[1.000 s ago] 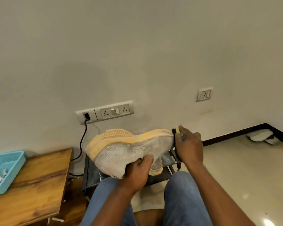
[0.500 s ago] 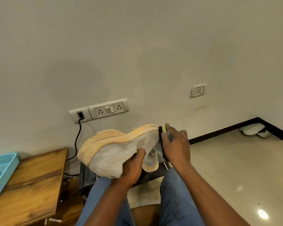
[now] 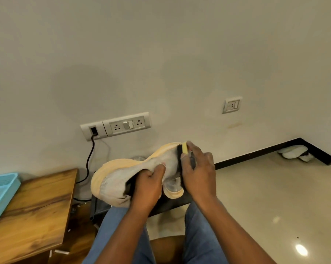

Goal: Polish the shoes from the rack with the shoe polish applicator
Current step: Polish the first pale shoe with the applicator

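While the left hand (image 3: 151, 184) grips the white mesh sneaker (image 3: 134, 174) sole-up over the knees, the right hand (image 3: 198, 173) pinches a shoe polish applicator (image 3: 182, 152) against its end. Dark polish could smear into the pale open-weave fabric if the sponge presses too hard, and the soft upper may buckle under that clamp. The peach sole looks thick, rounded, rubbery; the applicator is yellow foam on black.
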